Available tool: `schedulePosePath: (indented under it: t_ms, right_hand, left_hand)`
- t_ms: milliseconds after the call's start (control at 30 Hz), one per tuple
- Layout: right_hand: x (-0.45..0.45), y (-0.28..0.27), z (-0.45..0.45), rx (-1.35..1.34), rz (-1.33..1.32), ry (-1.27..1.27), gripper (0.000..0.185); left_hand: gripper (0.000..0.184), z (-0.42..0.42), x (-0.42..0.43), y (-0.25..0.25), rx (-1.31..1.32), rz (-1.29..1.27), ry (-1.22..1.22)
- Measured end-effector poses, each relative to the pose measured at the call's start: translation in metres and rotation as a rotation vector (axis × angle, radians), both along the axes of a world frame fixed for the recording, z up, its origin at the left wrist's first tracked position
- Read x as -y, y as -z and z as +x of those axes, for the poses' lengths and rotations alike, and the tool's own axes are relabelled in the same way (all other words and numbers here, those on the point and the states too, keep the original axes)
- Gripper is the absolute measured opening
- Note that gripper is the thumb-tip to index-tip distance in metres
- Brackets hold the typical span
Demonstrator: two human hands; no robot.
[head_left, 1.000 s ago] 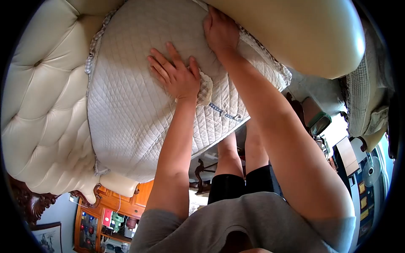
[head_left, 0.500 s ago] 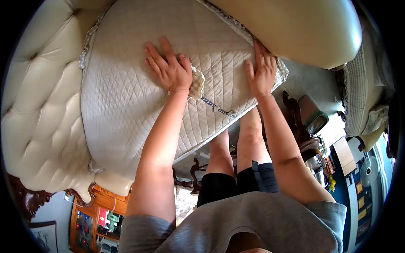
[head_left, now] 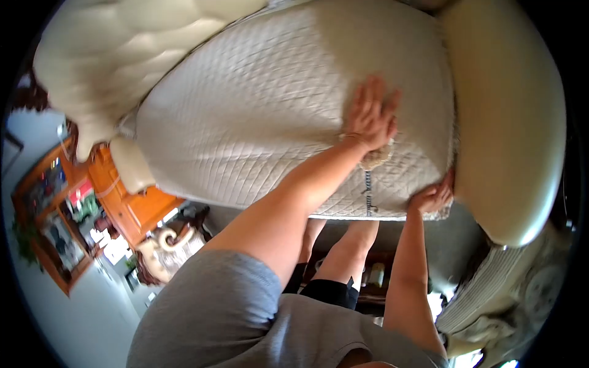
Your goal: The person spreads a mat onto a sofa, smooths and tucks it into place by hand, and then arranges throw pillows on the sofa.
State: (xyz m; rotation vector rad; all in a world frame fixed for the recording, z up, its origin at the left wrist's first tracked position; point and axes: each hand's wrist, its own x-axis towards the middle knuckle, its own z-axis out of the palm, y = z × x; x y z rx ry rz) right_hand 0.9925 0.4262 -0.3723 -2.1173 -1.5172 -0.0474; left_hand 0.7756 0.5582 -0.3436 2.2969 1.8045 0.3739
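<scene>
A pale quilted cover (head_left: 257, 104) lies over the sofa seat. My left hand (head_left: 370, 116) rests flat on it with fingers spread, slightly blurred, beside a scalloped patch (head_left: 376, 158) and a dark patterned strip (head_left: 368, 190). My right hand (head_left: 433, 196) is at the cover's front corner, next to the sofa arm (head_left: 506, 122); its fingers reach toward the gap there, and their tips are partly hidden, so whether they grip the edge is unclear.
The tufted cream backrest (head_left: 141, 49) runs along the upper left. An orange wooden cabinet (head_left: 132, 202) stands at the left, near a carved cream chair (head_left: 169, 251). Another sofa with a striped cover (head_left: 485, 288) is at the lower right.
The view has turned, so the sofa lies differently in it. My right hand has moved along the cover's edge to the front corner. My left hand stays beside the scalloped patch.
</scene>
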Motion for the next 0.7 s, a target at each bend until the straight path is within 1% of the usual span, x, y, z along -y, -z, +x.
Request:
schedulePosePath:
  t_ms: [33, 100, 133, 167, 200, 233, 300, 333, 400, 467, 500, 533, 567, 600, 633, 667, 700]
  right_hand:
    - [-0.004, -0.007, -0.005, 0.047, -0.024, -0.016, 0.058]
    - [-0.006, -0.011, -0.011, 0.081, -0.060, -0.012, 0.062]
    - [-0.008, -0.013, -0.012, 0.092, -0.074, -0.007, 0.063]
    - [-0.007, -0.012, -0.012, 0.087, -0.067, -0.044, 0.063]
    - [-0.003, -0.008, -0.012, 0.143, -0.092, -0.017, 0.064]
    - [-0.003, -0.006, -0.012, 0.201, -0.114, 0.010, 0.065]
    - [-0.003, -0.007, -0.015, 0.184, -0.121, -0.020, 0.065]
    - [-0.004, -0.009, -0.016, 0.172, -0.140, -0.011, 0.064]
    - [-0.002, -0.007, -0.013, 0.235, -0.111, -0.084, 0.063]
    - [0.002, 0.001, -0.004, 0.311, -0.120, -0.103, 0.060]
    - [0.003, -0.006, -0.006, 0.301, -0.177, -0.124, 0.048]
    - [0.002, -0.014, -0.011, 0.356, -0.178, -0.120, 0.050]
    - [0.001, -0.024, -0.013, 0.349, -0.249, -0.137, 0.047]
    - [0.004, -0.028, -0.012, 0.341, -0.319, -0.150, 0.045]
    - [0.004, -0.020, 0.002, 0.358, -0.392, -0.180, 0.044]
    - [0.005, -0.018, 0.007, 0.365, -0.371, -0.211, 0.044]
    - [0.003, -0.017, 0.011, 0.350, -0.453, -0.178, 0.043]
  left_hand:
    - [0.069, -0.002, 0.002, 0.000, -0.024, 0.001, -0.048]
    - [0.068, -0.002, 0.002, 0.002, 0.020, 0.079, -0.016]
    - [0.068, -0.003, 0.003, 0.002, 0.009, 0.083, -0.055]
    - [0.068, -0.005, 0.003, 0.001, 0.025, 0.095, -0.032]
    - [0.067, -0.006, 0.005, 0.004, 0.041, 0.108, -0.010]
    - [0.067, -0.007, 0.005, 0.002, 0.033, 0.114, -0.048]
    - [0.067, -0.010, 0.005, 0.000, 0.083, 0.114, -0.015]
    - [0.067, -0.013, 0.004, -0.002, 0.081, 0.120, -0.050]
    - [0.067, -0.018, 0.004, -0.008, 0.086, 0.162, -0.021]
    - [0.066, -0.018, 0.005, -0.009, 0.142, 0.163, -0.072]
    - [0.066, -0.021, 0.005, -0.013, 0.252, 0.102, -0.057]
    - [0.065, -0.029, 0.006, -0.026, 0.360, 0.041, -0.040]
    - [0.059, -0.038, 0.006, -0.039, 0.431, -0.130, 0.007]
    - [0.059, -0.051, 0.013, -0.041, 0.426, -0.109, -0.023]
    - [0.058, -0.065, 0.024, -0.041, 0.401, -0.120, -0.047]
    - [0.057, -0.082, 0.039, -0.045, 0.383, -0.132, -0.074]
    - [0.056, -0.108, 0.064, -0.034, 0.698, -0.266, -0.346]
